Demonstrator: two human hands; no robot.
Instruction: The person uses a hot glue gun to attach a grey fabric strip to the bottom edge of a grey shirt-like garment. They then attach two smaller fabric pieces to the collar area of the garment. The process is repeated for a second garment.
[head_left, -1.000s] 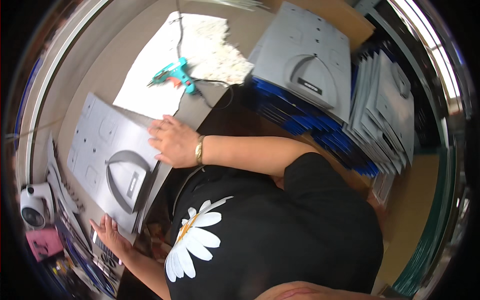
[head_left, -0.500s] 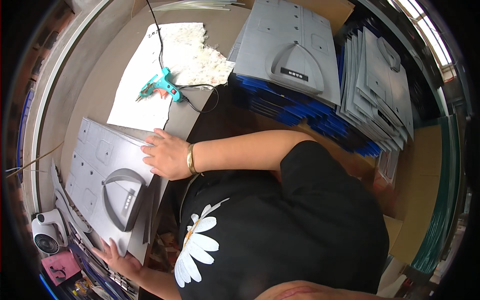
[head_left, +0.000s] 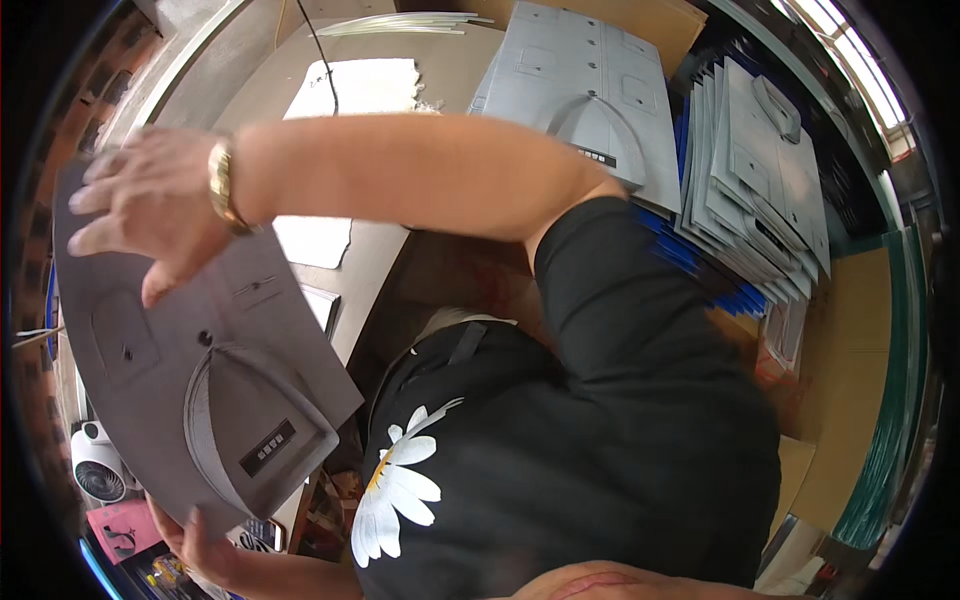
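Note:
A flat grey panel [head_left: 150, 375], with a raised curved handle-like piece and a small dark label, is lifted and tilted above the table at the left. My left hand [head_left: 205, 545] grips its near lower edge, thumb on the face and the other fingers partly hidden. Over the panel's far end is my right hand [head_left: 150, 200], wearing a gold bracelet. Its fingers are spread and slightly blurred, and I cannot tell whether they touch the surface. Behind my right forearm lies a white fluffy sheet [head_left: 318, 243] on the table, partly covered from view.
Similar grey panels [head_left: 560, 70] lie piled at the back, with blue layers beneath. More panels [head_left: 760, 170] lean at the right, near a cardboard sheet [head_left: 850, 330]. A small white fan [head_left: 100, 475], a pink item [head_left: 125, 530] and a phone [head_left: 265, 535] are at lower left.
The panel has been raised off the table and tilted, now showing darker. My right hand moved up and left across it; my forearm now hides the teal glue gun.

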